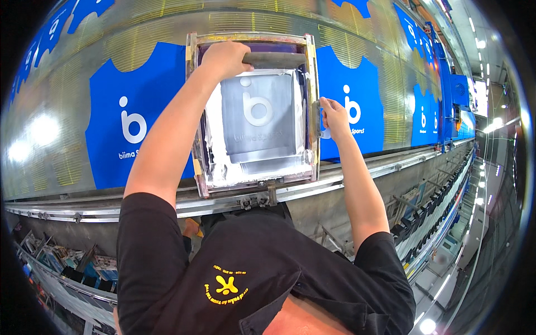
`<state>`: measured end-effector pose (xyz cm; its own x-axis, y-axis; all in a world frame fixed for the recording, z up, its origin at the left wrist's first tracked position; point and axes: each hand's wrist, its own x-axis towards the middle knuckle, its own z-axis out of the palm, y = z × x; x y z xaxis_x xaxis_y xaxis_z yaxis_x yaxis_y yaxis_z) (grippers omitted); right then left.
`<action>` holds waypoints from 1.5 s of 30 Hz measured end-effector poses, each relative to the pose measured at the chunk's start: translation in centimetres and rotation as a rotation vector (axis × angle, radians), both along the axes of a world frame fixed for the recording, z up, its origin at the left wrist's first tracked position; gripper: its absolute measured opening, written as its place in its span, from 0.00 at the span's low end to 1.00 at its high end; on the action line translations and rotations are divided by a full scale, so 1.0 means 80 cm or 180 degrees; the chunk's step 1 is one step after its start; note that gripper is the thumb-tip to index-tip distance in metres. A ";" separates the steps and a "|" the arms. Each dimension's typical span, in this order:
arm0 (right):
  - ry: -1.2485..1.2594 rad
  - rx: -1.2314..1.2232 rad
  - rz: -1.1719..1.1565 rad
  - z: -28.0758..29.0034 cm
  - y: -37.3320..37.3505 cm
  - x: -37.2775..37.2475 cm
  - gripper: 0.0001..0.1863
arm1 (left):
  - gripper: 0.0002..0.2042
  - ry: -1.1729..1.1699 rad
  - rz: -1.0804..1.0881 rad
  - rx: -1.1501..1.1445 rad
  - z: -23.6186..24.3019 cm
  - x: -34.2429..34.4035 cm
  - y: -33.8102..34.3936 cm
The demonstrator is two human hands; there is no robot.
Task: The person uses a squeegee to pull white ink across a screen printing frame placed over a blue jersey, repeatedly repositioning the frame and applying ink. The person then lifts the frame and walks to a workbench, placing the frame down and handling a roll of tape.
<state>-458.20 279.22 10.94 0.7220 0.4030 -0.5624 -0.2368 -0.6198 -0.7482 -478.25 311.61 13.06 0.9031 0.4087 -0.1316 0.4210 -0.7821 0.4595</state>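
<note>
A rectangular printing screen (311, 159) lies over the long table, its mesh (257, 142) smeared with white ink around a pale stencil design. My left hand (226, 60) is closed on a grey squeegee (276, 60) lying crosswise at the screen's far end. On the right side, my right hand (332, 114) has its fingers curled onto the frame's outer edge. Blue fabric shirt panels with white printed designs lie either side of the screen, one at left (106, 151) and one at right (352, 72); the screen hides what is beneath it.
The long table (56, 167) carries more blue panels at far left and right. A metal rail (139, 207) runs along its near edge, in front of my body. Blue machinery (459, 89) stands along the right. Racks (89, 262) sit behind me at lower left.
</note>
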 end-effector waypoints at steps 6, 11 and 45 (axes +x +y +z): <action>-0.0112 0.0308 0.0012 0.038 0.005 0.000 0.23 | 0.16 -0.0378 0.0349 -0.0359 -0.005 -0.073 -0.090; -0.0019 0.0547 -0.0036 0.042 0.008 0.000 0.22 | 0.24 -0.1057 0.0197 0.0305 -0.013 -0.196 -0.283; -0.1010 0.0342 -0.0049 -0.076 0.200 -0.364 0.19 | 0.15 0.0418 0.0116 -0.0117 0.034 -0.358 0.181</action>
